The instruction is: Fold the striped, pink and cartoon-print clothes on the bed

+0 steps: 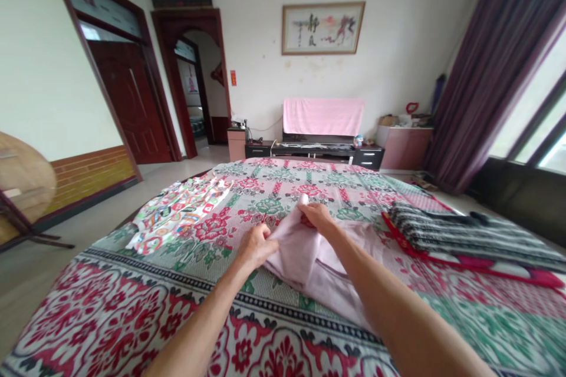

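A pale pink garment [305, 265] lies on the patterned bedspread [212, 230] in front of me, part of it lifted and folded over. My left hand [256, 244] pinches its left edge between thumb and fingers. Higher up, my right hand [316, 216] grips the raised far edge, with its fingertips partly hidden by the cloth. My right forearm crosses over the garment and covers some of it. Its exact kind cannot be made out.
A white garment with colourful prints [181, 212] lies spread at the left. Folded black-and-grey striped textiles [469, 238] rest on a red one [508, 268] at the right. Beyond the bedspread stands a low black cabinet [369, 157] below a pink cloth [322, 116].
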Tool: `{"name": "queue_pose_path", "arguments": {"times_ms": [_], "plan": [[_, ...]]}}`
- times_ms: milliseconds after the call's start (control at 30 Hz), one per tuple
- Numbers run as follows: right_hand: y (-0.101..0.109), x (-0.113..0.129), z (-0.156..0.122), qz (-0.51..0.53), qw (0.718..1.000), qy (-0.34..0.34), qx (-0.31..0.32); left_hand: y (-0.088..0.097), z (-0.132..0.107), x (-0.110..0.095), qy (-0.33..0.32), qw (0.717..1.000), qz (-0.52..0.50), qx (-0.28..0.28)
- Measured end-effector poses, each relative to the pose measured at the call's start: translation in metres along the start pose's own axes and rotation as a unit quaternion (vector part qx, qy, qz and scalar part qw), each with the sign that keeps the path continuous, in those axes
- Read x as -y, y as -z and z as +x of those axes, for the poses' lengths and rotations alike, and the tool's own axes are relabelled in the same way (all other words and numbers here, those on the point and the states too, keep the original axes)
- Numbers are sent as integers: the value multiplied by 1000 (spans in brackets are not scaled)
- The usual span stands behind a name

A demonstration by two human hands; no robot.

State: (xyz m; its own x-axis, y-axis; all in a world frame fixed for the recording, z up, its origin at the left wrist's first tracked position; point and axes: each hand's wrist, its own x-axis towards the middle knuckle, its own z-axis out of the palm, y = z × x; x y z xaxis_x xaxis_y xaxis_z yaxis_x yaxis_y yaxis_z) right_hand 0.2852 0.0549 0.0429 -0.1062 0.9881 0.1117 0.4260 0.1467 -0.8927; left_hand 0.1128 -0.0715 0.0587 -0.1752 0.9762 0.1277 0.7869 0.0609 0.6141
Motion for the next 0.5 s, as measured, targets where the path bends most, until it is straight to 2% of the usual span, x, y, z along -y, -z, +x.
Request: {"name": "queue_pose_path", "arguments": {"times_ms": [133,233,367,500], "plan": [[-11,7,-1,85,995,-56,-8,10,7,11,9,999,-26,-39],[-8,14,-5,154,985,-75,-1,15,5,5,-10,998,-42,-39],[21,20,-12,226,971,-79,1,25,-5,-25,-70,994,-71,-49],[59,10,-28,324,942,-85,5,27,-24,-66,-185,979,-84,-20]]}}
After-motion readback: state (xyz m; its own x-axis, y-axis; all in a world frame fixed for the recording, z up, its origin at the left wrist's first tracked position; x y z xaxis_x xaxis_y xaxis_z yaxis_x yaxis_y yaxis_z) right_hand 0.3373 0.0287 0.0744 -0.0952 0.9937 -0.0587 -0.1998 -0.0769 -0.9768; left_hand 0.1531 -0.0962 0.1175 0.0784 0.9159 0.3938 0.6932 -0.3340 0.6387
